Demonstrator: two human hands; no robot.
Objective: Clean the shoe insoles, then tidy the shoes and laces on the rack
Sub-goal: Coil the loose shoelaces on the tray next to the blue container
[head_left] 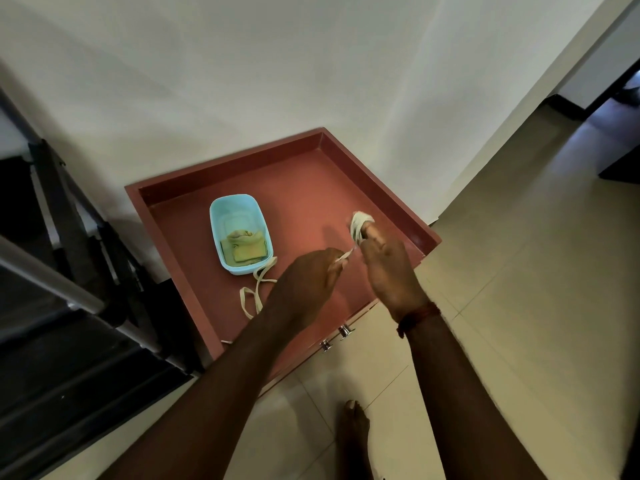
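Note:
A cream shoelace (pixel 358 225) is wound in loops round the fingers of my right hand (pixel 389 268), above the reddish-brown rack top (pixel 304 188). My left hand (pixel 308 278) pinches the free end of that lace just left of the right hand. A second cream lace (pixel 254 292) lies loose on the rack top, trailing from the near end of a light blue plastic tub (pixel 239 230). Inside the tub lies a folded yellow-green cloth (pixel 244 249). No shoes or insoles are in view.
The rack top has a raised rim and stands against a white wall (pixel 277 64). Metal handles (pixel 341 336) stick out on its front. A dark staircase with a metal rail (pixel 52 282) is at the left. Beige floor tiles and my bare foot (pixel 353 424) are below.

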